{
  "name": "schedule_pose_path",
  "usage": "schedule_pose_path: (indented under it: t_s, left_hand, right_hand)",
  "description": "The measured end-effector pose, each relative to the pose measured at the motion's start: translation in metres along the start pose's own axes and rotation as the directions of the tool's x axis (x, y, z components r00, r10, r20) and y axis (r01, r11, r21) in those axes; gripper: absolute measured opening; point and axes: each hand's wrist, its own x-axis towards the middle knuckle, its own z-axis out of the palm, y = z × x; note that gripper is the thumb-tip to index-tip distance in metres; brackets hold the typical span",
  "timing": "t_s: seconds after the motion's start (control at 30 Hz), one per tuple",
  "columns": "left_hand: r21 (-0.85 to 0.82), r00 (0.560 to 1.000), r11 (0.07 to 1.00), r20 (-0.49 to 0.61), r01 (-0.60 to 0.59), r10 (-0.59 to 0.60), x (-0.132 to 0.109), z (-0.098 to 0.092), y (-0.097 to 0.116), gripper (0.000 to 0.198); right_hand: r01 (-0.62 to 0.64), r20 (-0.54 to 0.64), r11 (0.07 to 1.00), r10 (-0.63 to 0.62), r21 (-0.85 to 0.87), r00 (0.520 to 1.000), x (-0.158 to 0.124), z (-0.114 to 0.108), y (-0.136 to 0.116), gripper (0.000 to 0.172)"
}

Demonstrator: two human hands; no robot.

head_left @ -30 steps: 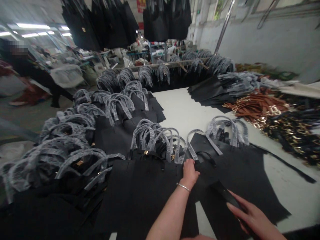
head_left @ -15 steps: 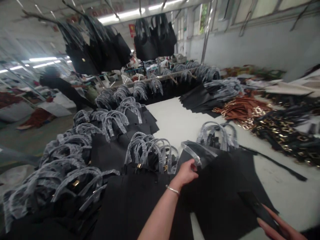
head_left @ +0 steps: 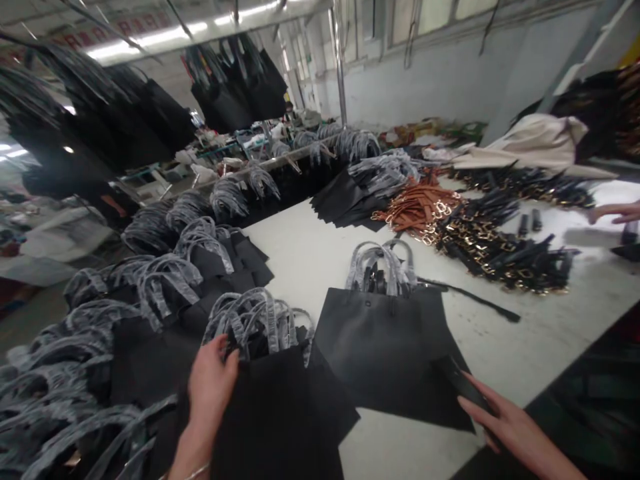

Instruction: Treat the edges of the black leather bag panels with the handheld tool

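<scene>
My left hand [head_left: 213,377] is at the upper left corner of a black handbag [head_left: 280,413], fingers curled and thumb bent in at its edge. Behind that edge rise handles [head_left: 267,320] wrapped in clear plastic. To the right, another black handbag [head_left: 380,340] lies on the white table [head_left: 400,440], its wrapped handles [head_left: 383,263] pointing away from me. In my right hand [head_left: 500,417] is a flat black strap-like piece [head_left: 463,383], held over that bag's lower right corner; its exact kind is unclear.
Piles of wrapped-handle bags [head_left: 75,340] crowd the left. Brown straps [head_left: 420,203] and black straps with gold buckles [head_left: 495,247] lie at the right. Another person's hand [head_left: 617,213] shows at the right edge. Black bags [head_left: 240,83] hang overhead.
My left hand has moved left, from the bag beside the right-hand stack to the bag on the left. My right hand still holds the black piece. The view has turned right.
</scene>
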Motion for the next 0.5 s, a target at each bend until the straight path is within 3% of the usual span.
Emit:
schedule_pose_path:
  t_s: [0.03,0.1,0.17,0.23,0.33,0.43,0.5]
  left_hand:
    - [-0.169,0.993,0.983,0.079,-0.069,0.084,-0.01,0.024,0.023,0.04]
    - [-0.392,0.935,0.912,0.263,-0.123,0.239,-0.032,0.079,0.075,0.04]
    - [-0.381,0.895,0.912,0.34,-0.151,0.289,-0.047,0.131,0.121,0.04]
    - [-0.279,0.909,0.955,0.366,-0.097,0.199,-0.051,0.17,0.152,0.047]
    - [-0.079,0.93,0.997,0.365,-0.015,0.043,-0.046,0.199,0.175,0.06]
    - [-0.005,0.911,1.0,0.411,-0.021,0.022,-0.049,0.203,0.186,0.071]
    - [-0.03,0.893,0.999,0.448,-0.033,0.043,-0.066,0.199,0.193,0.073]
  right_hand:
    - [-0.003,0.03,1.0,0.003,-0.02,1.0,0.002,-0.002,-0.001,0.088]
    - [0.018,0.054,0.998,-0.015,-0.067,0.998,0.006,-0.008,-0.003,0.09]
    - [0.087,0.034,0.991,-0.084,-0.106,0.996,0.008,-0.014,-0.003,0.089]
    - [0.151,0.011,0.981,-0.151,-0.124,0.989,0.009,-0.02,0.001,0.084]
    - [0.172,0.018,0.982,-0.171,-0.084,0.985,0.011,-0.027,0.013,0.08]
    - [0.147,0.026,0.989,-0.147,-0.016,0.989,0.014,-0.032,0.022,0.08]
    - [0.124,0.028,0.992,-0.124,0.005,0.992,0.016,-0.035,0.02,0.083]
